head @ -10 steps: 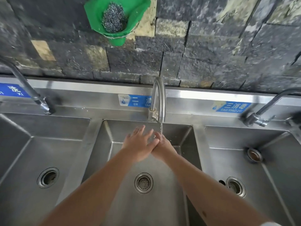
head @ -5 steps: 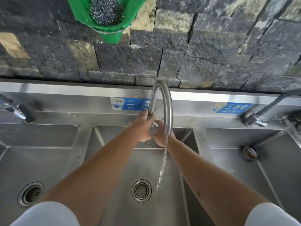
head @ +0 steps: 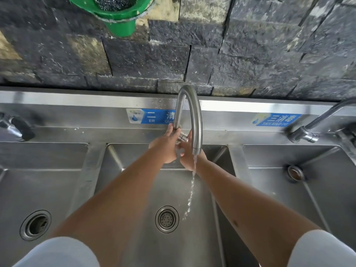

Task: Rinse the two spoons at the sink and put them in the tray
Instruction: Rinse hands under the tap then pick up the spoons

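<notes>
Three steel basins sit side by side under a dark stone wall (head: 250, 54). Both arms reach into the far end of the middle basin (head: 134, 189), at the foot of the tap (head: 189, 112).

Left hand (head: 165, 145): fingers curled up around the base of the tap's riser, touching it. Whether anything else lies in the palm cannot be told.

Right hand (head: 189, 157): directly under the spout, just right of the left hand and touching it, fingers pointing at the tap base. A small piece of grey metal (head: 180, 151) shows between the two hands — too little is visible to say whether it is a spoon or a tap fitting, and the grip itself is hidden.

Water (head: 190, 191) runs in a thin stream from the spout, past the right wrist, falling just right of the drain (head: 167, 219).

Spoons: not clearly identifiable anywhere in view. No tray is seen.

Other items: a blue label (head: 152, 116) on the splashback behind the tap, a second one (head: 277, 119) to the right; a side tap at far left (head: 13, 128) and another at far right (head: 316, 126); a green holder (head: 119, 22) with a steel scourer (head: 113, 1) hangs on the wall, far left of centre. White sleeves (head: 57, 253) show at the near edge.
</notes>
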`<state>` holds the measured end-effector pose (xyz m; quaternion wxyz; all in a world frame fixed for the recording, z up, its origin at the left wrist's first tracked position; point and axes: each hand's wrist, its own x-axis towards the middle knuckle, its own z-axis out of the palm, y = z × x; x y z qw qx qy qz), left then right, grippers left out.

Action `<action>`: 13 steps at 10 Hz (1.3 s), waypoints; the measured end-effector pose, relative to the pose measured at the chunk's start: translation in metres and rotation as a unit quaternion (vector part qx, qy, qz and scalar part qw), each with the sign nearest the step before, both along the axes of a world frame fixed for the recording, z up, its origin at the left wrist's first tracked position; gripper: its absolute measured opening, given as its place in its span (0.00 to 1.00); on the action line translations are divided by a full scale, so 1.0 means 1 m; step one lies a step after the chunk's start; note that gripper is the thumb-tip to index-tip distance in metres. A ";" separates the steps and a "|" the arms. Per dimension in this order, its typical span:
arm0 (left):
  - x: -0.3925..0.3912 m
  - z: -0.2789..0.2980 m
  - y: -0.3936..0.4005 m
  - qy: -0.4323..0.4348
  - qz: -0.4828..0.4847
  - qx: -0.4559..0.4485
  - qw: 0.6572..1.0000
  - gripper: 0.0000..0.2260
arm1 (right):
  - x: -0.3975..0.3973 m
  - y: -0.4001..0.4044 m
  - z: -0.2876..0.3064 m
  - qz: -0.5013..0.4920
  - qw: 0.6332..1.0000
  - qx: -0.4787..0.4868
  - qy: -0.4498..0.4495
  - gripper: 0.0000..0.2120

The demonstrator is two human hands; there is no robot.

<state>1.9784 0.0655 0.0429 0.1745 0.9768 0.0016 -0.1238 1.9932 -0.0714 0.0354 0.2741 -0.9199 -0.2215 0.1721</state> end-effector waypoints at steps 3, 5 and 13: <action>-0.003 0.011 -0.002 0.065 -0.036 0.012 0.997 0.40 | -0.001 -0.034 0.032 0.080 0.984 -0.155 0.029 0.39; -0.070 0.013 -0.016 0.059 -0.029 0.074 0.995 0.39 | -0.051 -0.052 0.028 0.090 0.981 -0.160 0.061 0.45; -0.268 -0.023 -0.135 0.131 -0.003 0.041 0.990 0.38 | -0.256 -0.175 -0.021 0.018 0.961 -0.241 0.134 0.46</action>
